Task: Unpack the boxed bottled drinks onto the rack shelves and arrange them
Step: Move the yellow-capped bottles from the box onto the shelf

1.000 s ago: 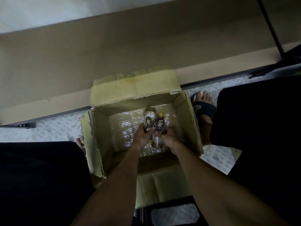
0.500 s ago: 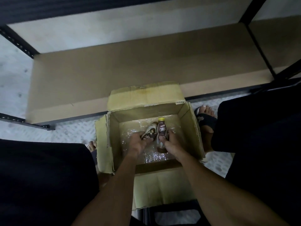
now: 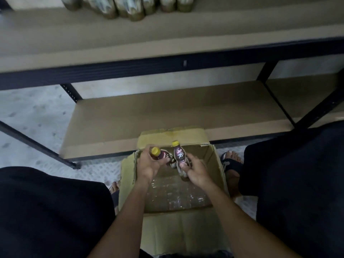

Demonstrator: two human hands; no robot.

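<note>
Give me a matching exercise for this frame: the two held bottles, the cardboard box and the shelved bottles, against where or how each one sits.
Things:
1 left bottle, held by the left hand
2 right bottle, held by the right hand
3 cardboard box
4 row of bottles

States:
a on the upper shelf
b on the floor, flaps open
c tilted, yellow cap leftward
d nearly upright, yellow cap up

Pairs: 1-c; 2-d; 3-b; 4-a

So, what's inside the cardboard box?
Only crumpled clear plastic wrap shows on the cardboard box floor. The left hand and right hand hold yellow-capped bottles above it; forearms and wrap cover parts of the floor.
</note>
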